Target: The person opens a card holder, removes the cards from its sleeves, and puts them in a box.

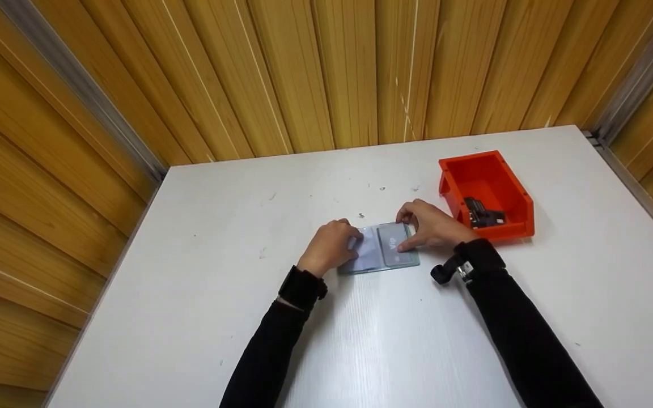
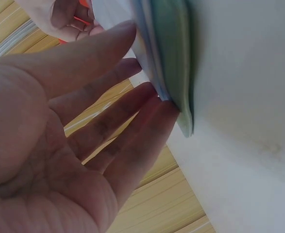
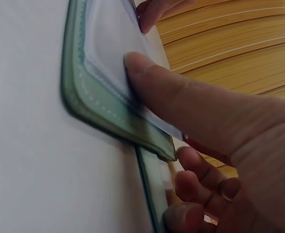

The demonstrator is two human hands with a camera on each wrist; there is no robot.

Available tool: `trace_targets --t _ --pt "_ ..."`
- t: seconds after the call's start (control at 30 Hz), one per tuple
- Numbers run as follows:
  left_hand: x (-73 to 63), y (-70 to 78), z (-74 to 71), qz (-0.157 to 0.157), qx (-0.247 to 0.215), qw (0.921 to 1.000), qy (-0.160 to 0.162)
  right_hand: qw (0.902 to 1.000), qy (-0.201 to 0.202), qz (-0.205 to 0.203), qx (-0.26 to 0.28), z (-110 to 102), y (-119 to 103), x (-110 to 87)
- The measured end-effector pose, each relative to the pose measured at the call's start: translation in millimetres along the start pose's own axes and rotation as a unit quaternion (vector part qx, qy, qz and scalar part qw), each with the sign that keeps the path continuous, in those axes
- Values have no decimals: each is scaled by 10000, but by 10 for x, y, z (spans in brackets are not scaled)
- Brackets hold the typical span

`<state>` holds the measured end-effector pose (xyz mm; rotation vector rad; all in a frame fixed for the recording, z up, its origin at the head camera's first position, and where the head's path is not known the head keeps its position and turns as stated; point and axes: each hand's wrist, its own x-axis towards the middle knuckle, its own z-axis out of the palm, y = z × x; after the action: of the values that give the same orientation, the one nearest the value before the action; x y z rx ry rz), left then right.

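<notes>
A green card holder (image 1: 380,268) with stitched edges and clear plastic pockets lies opened out on the table. Its right pocket shows a grey card (image 1: 390,235) with pale lettering, seen sideways. From the left, my left hand (image 1: 330,243) holds the holder, its thumb (image 2: 120,36) and fingertips at the holder's edge in the left wrist view. My right hand (image 1: 431,225) grips the right end. There the thumb (image 3: 142,73) presses on the clear pocket, and the other fingers reach round the far edge, partly hidden.
An orange-red bin (image 1: 505,231) stands right of the hands, with black objects (image 1: 482,214) inside. The white table (image 1: 190,306) carries small marks. Wood-patterned panels (image 1: 315,79) rise behind it and at the sides. Each wrist wears a black strap (image 1: 299,288).
</notes>
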<state>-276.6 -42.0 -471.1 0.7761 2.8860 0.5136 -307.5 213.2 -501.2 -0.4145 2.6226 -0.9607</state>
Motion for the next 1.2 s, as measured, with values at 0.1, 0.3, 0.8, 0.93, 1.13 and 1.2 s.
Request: trace_targets --t 0.1,0.3,0.8,0.93,1.13,1.2 --pt "0 -3 5 6 -16 10000 22 10000 -6 -32 82 -3 -1 -8" --pt "-3 -10 7 96 -34 9999 74 9999 -25 -95 46 3 -3 -12" --pt "46 -151 -87 162 -996 9930 607 9930 -667 -665 718 -8 -123 -67" --pt "73 -158 -131 144 -1190 9814 1500 9862 -1350 -793 530 53 -208 -84" --pt "75 -90 -89 310 -1045 9863 1240 9833 -1537 -971 -13 104 -305 -91" --pt "72 -61 -59 442 -989 9909 795 9844 -1420 -1040 -19 86 -287 -89"
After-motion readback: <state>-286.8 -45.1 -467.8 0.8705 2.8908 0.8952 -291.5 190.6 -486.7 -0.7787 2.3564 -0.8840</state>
